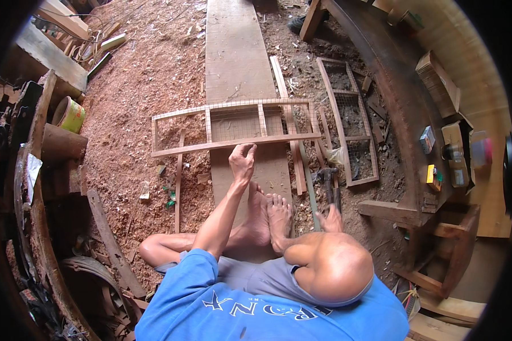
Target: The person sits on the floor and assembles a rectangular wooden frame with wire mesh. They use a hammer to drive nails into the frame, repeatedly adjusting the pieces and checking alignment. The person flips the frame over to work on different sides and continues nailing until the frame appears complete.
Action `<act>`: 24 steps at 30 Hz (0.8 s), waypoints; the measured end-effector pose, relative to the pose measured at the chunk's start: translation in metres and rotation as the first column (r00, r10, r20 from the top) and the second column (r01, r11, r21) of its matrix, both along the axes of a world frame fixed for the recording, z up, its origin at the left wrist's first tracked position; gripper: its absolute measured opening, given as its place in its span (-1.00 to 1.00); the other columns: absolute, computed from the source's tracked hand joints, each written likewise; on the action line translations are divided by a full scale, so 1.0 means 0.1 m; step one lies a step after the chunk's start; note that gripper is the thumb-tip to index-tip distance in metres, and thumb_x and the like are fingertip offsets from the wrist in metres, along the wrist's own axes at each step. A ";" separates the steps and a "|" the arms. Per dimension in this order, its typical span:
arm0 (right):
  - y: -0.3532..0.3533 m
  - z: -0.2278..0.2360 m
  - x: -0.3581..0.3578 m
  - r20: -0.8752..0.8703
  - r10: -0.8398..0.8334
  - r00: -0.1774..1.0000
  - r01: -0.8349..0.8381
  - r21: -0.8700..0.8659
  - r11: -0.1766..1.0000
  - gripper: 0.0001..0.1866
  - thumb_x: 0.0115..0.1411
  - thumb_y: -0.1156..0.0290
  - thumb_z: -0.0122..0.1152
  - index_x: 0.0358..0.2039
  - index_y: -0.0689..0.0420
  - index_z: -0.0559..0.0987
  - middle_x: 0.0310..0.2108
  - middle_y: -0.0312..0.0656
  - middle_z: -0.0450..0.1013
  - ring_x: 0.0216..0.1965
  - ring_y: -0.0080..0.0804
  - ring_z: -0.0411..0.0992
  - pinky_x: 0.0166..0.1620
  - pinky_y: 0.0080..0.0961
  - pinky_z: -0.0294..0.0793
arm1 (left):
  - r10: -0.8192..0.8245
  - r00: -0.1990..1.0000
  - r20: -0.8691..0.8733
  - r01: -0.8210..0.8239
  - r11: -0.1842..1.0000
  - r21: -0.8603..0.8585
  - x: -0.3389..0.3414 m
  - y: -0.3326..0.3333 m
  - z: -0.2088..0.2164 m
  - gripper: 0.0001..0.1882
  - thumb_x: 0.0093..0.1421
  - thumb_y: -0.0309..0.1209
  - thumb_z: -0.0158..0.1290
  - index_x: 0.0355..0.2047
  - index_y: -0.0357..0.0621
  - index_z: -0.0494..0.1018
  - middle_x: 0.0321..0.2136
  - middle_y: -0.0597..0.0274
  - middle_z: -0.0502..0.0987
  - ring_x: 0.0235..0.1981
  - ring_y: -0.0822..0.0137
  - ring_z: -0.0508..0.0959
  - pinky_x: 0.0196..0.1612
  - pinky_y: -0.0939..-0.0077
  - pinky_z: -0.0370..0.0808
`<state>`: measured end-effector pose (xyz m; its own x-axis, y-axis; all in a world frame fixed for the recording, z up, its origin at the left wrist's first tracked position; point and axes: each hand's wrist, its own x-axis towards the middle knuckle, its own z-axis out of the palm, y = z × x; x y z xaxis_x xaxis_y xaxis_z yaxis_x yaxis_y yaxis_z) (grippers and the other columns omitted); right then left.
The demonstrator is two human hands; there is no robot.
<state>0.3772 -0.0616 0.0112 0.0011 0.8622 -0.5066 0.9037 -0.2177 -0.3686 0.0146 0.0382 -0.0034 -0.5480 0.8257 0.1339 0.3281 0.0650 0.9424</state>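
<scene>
A long wooden frame (236, 140) with wire mesh and crossbars lies across a wide plank (237, 62) in front of my feet. Against its near rail, my left hand (242, 165) is closed in a pinch at the fingertips; whatever it holds, if anything, is too small to make out. My right hand (331, 220), beside my raised knee, is closed around the handle of a hammer (327, 176). The hammer's head points away from me, just right of the frame's near corner.
A second meshed frame (354, 122) lies on the right. Thin wooden strips (179, 187) rest under and around the work. Wood shavings (148, 74) cover the ground at left. A bench (392, 74) with boxes borders the right; a yellow-green can (69, 115) sits at left.
</scene>
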 end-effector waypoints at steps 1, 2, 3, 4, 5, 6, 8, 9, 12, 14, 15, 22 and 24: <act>-0.04 -0.03 0.03 0.028 -0.013 1.000 0.013 -0.004 1.000 -0.38 0.15 0.16 0.33 0.11 0.21 0.34 -0.01 0.20 0.42 0.01 0.22 0.42 0.03 -0.01 0.42 | 0.001 0.997 -0.079 -0.004 0.999 -0.032 0.02 0.06 -0.01 -0.81 0.19 -0.34 0.25 -0.30 -0.22 0.64 -0.39 0.10 0.64 -0.38 0.27 0.65 -0.27 0.40 0.56; -0.05 -0.05 0.06 0.048 -0.029 0.998 0.030 -0.016 0.999 -0.38 0.15 0.16 0.33 0.10 0.21 0.34 0.00 0.20 0.42 0.02 0.21 0.41 0.03 -0.01 0.41 | 0.005 0.996 -0.088 -0.004 1.000 0.012 0.03 0.14 -0.02 -0.82 0.19 -0.32 0.26 -0.31 -0.18 0.65 -0.41 0.11 0.58 -0.39 0.21 0.64 -0.29 0.36 0.55; -0.06 -0.08 0.07 0.069 -0.037 0.997 0.035 0.035 0.999 -0.38 0.15 0.16 0.33 0.10 0.21 0.34 0.00 0.19 0.41 0.02 0.21 0.41 0.03 -0.01 0.41 | 0.012 0.996 -0.087 -0.011 1.000 0.013 0.06 0.20 -0.04 -0.85 0.18 -0.33 0.27 -0.30 -0.11 0.66 -0.44 0.13 0.54 -0.44 0.21 0.60 -0.36 0.35 0.51; -0.04 -0.11 0.08 0.089 -0.040 0.995 0.032 0.088 0.996 -0.39 0.15 0.16 0.33 0.10 0.21 0.34 0.00 0.19 0.41 0.02 0.21 0.41 0.04 -0.01 0.41 | 0.014 0.997 -0.071 -0.014 1.000 0.006 0.08 0.27 -0.06 -0.85 0.17 -0.30 0.27 -0.31 -0.06 0.67 -0.45 0.17 0.51 -0.42 0.22 0.57 -0.32 0.32 0.48; -0.02 -0.15 0.08 0.106 -0.045 0.993 0.029 0.144 0.989 -0.39 0.15 0.15 0.33 0.10 0.21 0.34 0.00 0.18 0.41 0.02 0.20 0.40 0.04 -0.01 0.41 | 0.006 1.000 -0.022 -0.007 0.999 -0.035 0.12 0.31 -0.09 -0.86 0.17 -0.27 0.26 -0.32 -0.01 0.68 -0.46 0.21 0.49 -0.40 0.23 0.54 -0.28 0.30 0.44; 0.00 -0.20 0.10 0.118 -0.051 0.992 0.028 0.193 0.981 -0.39 0.16 0.15 0.33 0.10 0.21 0.34 0.00 0.18 0.40 0.03 0.20 0.40 0.04 -0.01 0.40 | 0.031 0.987 -0.158 -0.038 0.998 -0.043 0.15 0.35 -0.13 -0.85 0.18 -0.24 0.26 -0.32 0.02 0.68 -0.45 0.24 0.50 -0.35 0.25 0.53 -0.21 0.30 0.41; 0.03 -0.29 0.13 0.137 -0.071 0.988 0.034 0.257 0.966 -0.39 0.16 0.15 0.32 0.09 0.20 0.34 0.01 0.17 0.39 0.03 0.19 0.39 0.05 -0.01 0.40 | 0.025 0.929 -0.370 -0.078 0.989 -0.128 0.21 0.40 -0.21 -0.82 0.18 -0.16 0.26 -0.32 0.08 0.70 -0.42 0.30 0.52 -0.27 0.29 0.51 -0.08 0.31 0.34; 0.06 -0.35 0.13 0.154 -0.078 0.985 0.033 0.274 0.961 -0.39 0.16 0.15 0.32 0.09 0.20 0.34 0.01 0.17 0.39 0.04 0.19 0.39 0.05 -0.01 0.40 | 0.060 0.927 -0.370 -0.095 0.992 -0.078 0.23 0.42 -0.26 -0.83 0.17 -0.16 0.25 -0.33 0.11 0.69 -0.42 0.32 0.51 -0.25 0.28 0.49 -0.05 0.29 0.31; 0.09 -0.49 0.21 0.219 -0.087 0.972 0.014 0.314 0.949 -0.40 0.16 0.14 0.32 0.08 0.20 0.34 0.01 0.15 0.38 0.04 0.17 0.38 0.06 -0.01 0.39 | 0.071 0.929 -0.363 -0.110 0.990 -0.087 0.27 0.43 -0.38 -0.86 0.16 -0.17 0.24 -0.35 0.14 0.69 -0.40 0.33 0.52 -0.22 0.24 0.47 -0.02 0.24 0.26; 0.11 -0.57 0.23 0.186 -0.139 0.973 0.087 0.266 0.960 -0.44 0.18 0.18 0.30 0.07 0.21 0.34 -0.04 0.16 0.41 0.00 0.17 0.41 0.02 -0.01 0.41 | 0.079 0.909 -0.408 -0.110 0.992 -0.054 0.27 0.42 -0.43 -0.87 0.16 -0.18 0.24 -0.35 0.13 0.68 -0.40 0.33 0.52 -0.22 0.24 0.47 -0.03 0.24 0.26; 0.12 -0.61 0.24 0.183 -0.097 0.978 0.050 0.243 0.969 -0.45 0.19 0.18 0.29 0.06 0.21 0.35 -0.07 0.17 0.42 -0.02 0.17 0.42 0.01 -0.01 0.42 | 0.065 0.908 -0.415 -0.103 0.992 -0.069 0.27 0.42 -0.45 -0.87 0.16 -0.19 0.24 -0.35 0.13 0.68 -0.39 0.32 0.53 -0.22 0.24 0.47 -0.03 0.24 0.27; 0.15 -0.56 0.27 0.132 -0.184 0.974 0.156 0.197 0.968 -0.57 0.29 0.12 0.13 -0.04 0.23 0.41 -0.27 0.19 0.53 -0.18 0.24 0.50 -0.14 0.05 0.46 | 0.016 0.845 -0.535 -0.033 0.999 -0.021 0.18 0.42 -0.39 -0.91 0.14 -0.25 0.24 -0.36 0.12 0.66 -0.39 0.35 0.51 -0.22 0.24 0.46 -0.07 0.24 0.24; 0.17 -0.42 0.26 0.043 -0.227 0.973 0.213 0.214 0.953 -0.55 0.30 0.06 0.11 -0.09 0.23 0.44 -0.39 0.18 0.55 -0.29 0.21 0.54 -0.24 0.04 0.45 | -0.019 0.869 -0.494 0.006 1.000 -0.027 0.15 0.44 -0.37 -0.94 0.13 -0.27 0.23 -0.37 0.15 0.66 -0.41 0.35 0.48 -0.22 0.25 0.45 -0.07 0.25 0.22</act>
<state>0.4035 -0.0449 -0.0305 0.2301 0.9225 -0.3098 0.8658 -0.3395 -0.3676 0.0291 0.0823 -0.0405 -0.4049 0.8385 0.3646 0.7515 0.0781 0.6551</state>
